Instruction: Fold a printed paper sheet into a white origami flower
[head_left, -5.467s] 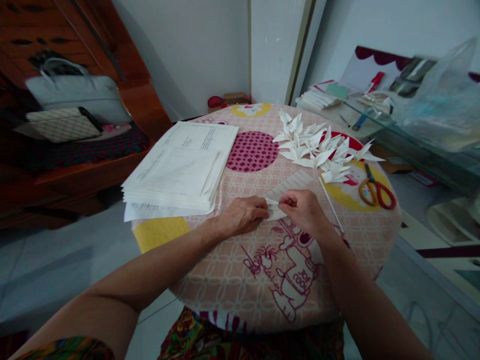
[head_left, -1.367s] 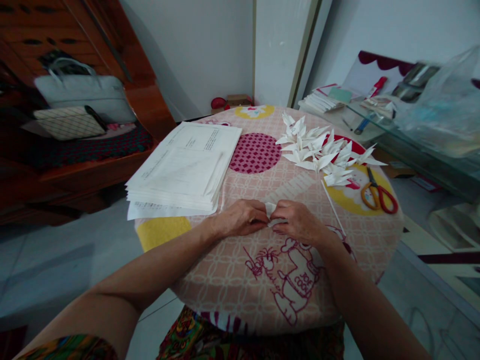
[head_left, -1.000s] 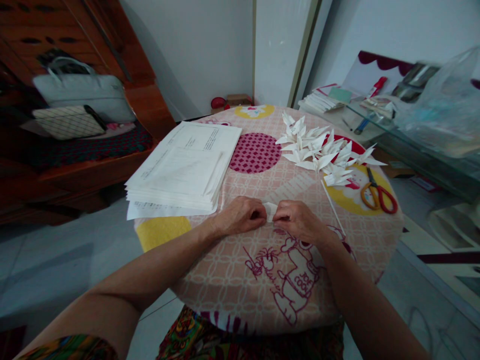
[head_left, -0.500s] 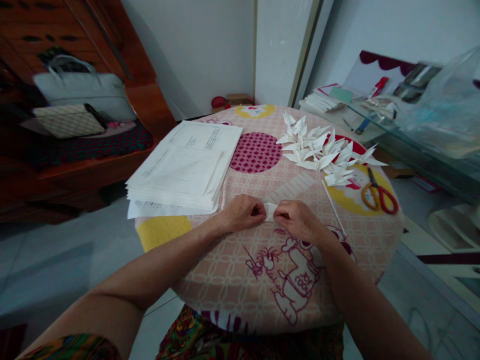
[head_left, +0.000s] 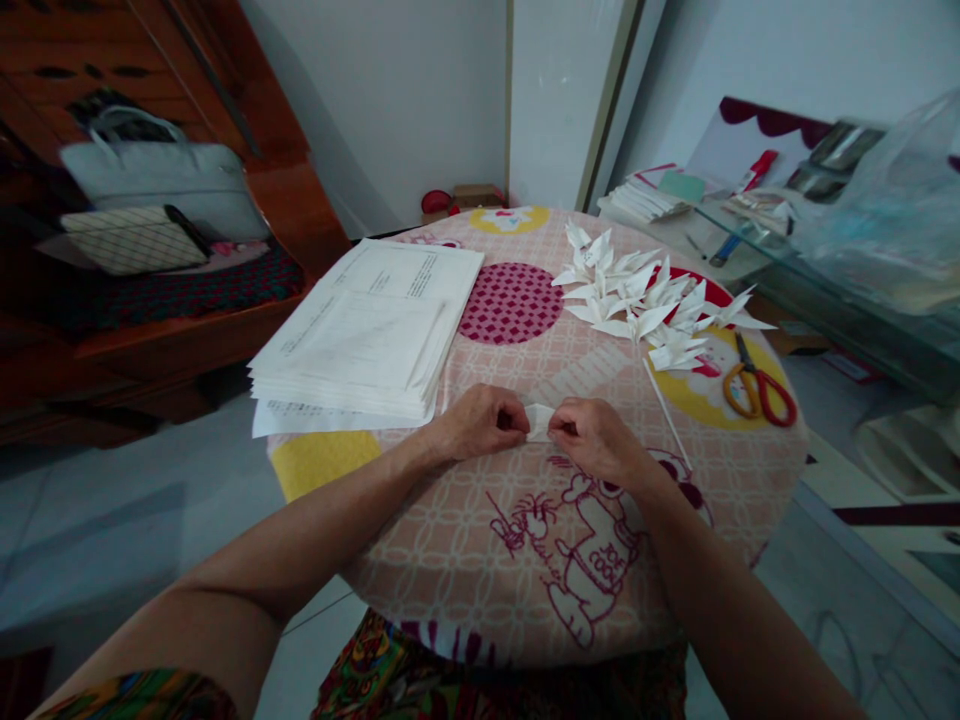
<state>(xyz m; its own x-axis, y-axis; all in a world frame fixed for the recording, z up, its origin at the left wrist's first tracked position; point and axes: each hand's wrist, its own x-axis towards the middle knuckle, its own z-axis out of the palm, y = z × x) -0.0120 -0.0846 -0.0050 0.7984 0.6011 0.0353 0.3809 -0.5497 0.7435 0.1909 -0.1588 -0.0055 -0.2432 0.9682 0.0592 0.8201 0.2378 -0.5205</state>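
A small piece of folded white paper (head_left: 539, 424) lies between my hands, near the middle of the round table. My left hand (head_left: 484, 422) pinches its left edge, fingers closed. At its right edge my right hand (head_left: 596, 437) grips it in the same way. The fingers cover both ends of the paper, so its full shape is hidden. Beyond my right hand lies a group of white folded paper cranes (head_left: 637, 290). A stack of printed paper sheets (head_left: 360, 330) sits beyond my left hand.
Scissors (head_left: 757, 385) with orange and red handles lie at the table's right side, near a thin white stick (head_left: 667, 415). A patterned cloth (head_left: 465, 560) covers the table. To the right stands a glass shelf (head_left: 825, 270); bags (head_left: 165, 180) rest on a wooden seat at left.
Both hands stay on the folded paper in nearly the same place. The fingers shift very slightly, and the view moves a little.
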